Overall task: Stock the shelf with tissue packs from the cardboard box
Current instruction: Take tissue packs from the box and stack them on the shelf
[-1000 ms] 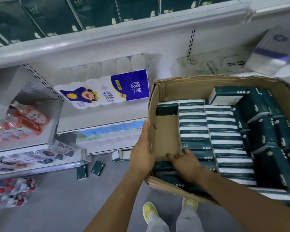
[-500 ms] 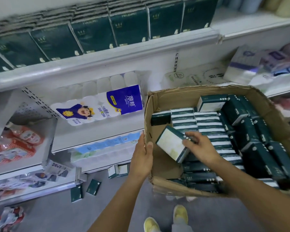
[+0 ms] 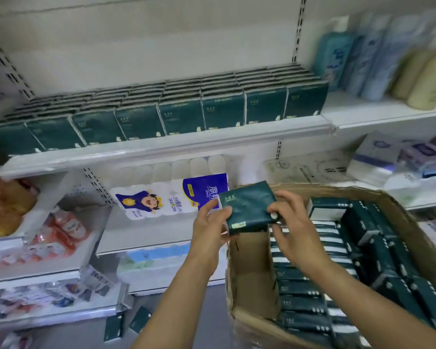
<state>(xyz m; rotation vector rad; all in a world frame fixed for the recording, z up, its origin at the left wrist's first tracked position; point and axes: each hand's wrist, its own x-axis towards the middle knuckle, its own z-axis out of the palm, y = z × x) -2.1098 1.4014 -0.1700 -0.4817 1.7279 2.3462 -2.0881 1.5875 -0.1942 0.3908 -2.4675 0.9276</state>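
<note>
As it hangs over the cardboard box (image 3: 249, 270), tissue pack (image 3: 248, 206) pinched by fingers (image 3: 286, 197), left hand (image 3: 208, 230), right hand (image 3: 297, 233)

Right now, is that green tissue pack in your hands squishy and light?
Probably soft: the tissue pack has a shiny, slightly creased plastic wrap. Likely light, since only fingertips of the left hand and right hand pinch its edges. The film may be slippery.

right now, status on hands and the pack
Left hand, right hand both holding tissue pack. Pack above cardboard box, not yet on shelf. Nothing between pack and shelf.
</note>
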